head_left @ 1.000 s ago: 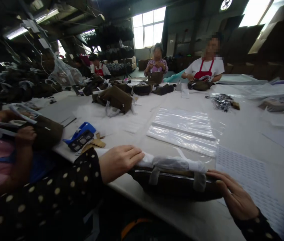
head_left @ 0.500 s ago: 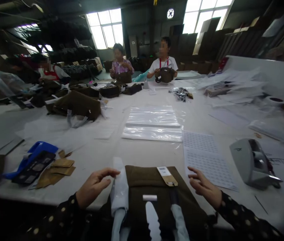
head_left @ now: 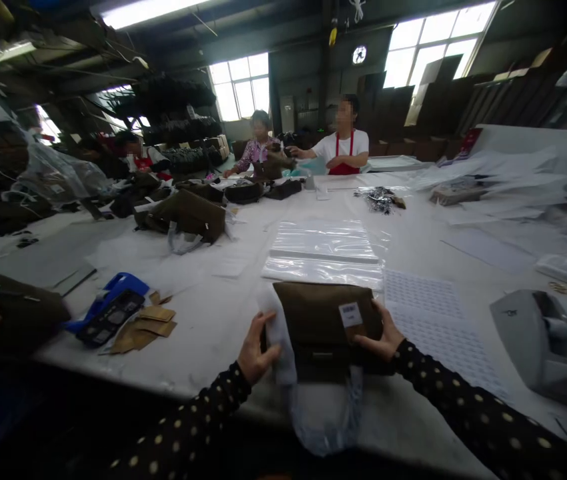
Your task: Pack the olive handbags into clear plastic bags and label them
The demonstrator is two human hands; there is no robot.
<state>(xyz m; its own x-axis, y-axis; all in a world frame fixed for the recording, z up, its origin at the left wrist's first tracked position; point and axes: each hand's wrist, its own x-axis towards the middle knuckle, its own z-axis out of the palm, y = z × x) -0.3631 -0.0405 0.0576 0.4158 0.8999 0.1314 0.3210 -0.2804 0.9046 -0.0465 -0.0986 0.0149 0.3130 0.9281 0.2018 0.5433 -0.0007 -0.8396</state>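
My left hand [head_left: 256,350] is spreading fingers and thumb against the white wrap [head_left: 285,347] at the left end of a brown bag [head_left: 308,310]; whether it is squeezing, I cannot tell. My right hand [head_left: 383,337] is clamping the opposite end, its thumb pressing the front beside the hanging tag [head_left: 350,315]. Both are now making contact after hovering apart from the bag 0.5 seconds ago, so the bag is now being steadied from 2 sides. It is sitting in front of me at the near edge of the tabletop [head_left: 208,340], its wrapped handles [head_left: 321,437] trailing toward me across that edge.

Just beyond the bag, glossy plastic packs [head_left: 321,248] are crowding the way forward. Printed sheets [head_left: 423,300] are lying just beside my right hand, and farther right a grey machine [head_left: 521,333] is narrowing the room. To the left, white surface is showing between my left hand and some brown cards [head_left: 151,327], seemingly offering the most room for a sideways move; a blue-and-black object [head_left: 116,313] is lying next to those cards. Farther out, a 2nd bag [head_left: 188,212] is resting on its own, while 2 co-workers [head_left: 348,143] are working across the far side.
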